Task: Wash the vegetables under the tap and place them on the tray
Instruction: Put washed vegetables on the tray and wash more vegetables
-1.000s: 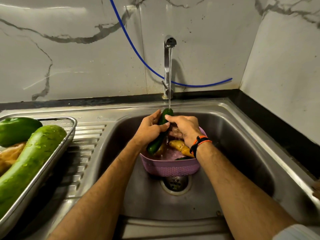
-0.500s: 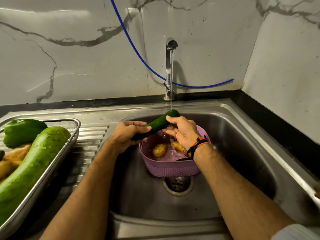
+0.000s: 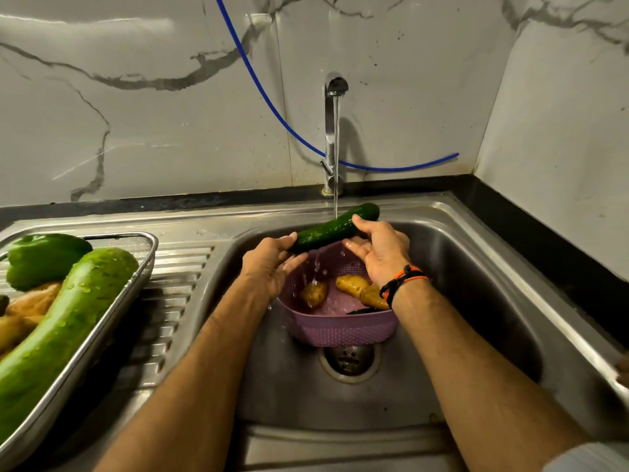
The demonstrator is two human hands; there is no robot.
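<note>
A dark green cucumber (image 3: 335,227) lies almost level under the running tap (image 3: 333,131), above a purple plastic basket (image 3: 340,327) in the sink (image 3: 476,267). My left hand (image 3: 272,264) cups its near end with loosely bent fingers. My right hand (image 3: 381,250) holds the far half, thumb on top, fingers underneath. Two yellowish potatoes (image 3: 354,287) lie wet in the basket. The steel mesh tray (image 3: 136,277) at the left holds a long pale green gourd (image 3: 68,325), a green pepper (image 3: 41,257) and more potatoes.
The ribbed draining board (image 3: 177,301) lies between tray and sink. A blue hose (image 3: 272,107) hangs along the marble wall behind the tap. The drain (image 3: 349,361) sits just in front of the basket. A black counter strip runs along the right wall.
The cucumber has swung from steeply tilted to nearly level and moved right under the water. My left hand slid to its near end; my right hand shifted further along it.
</note>
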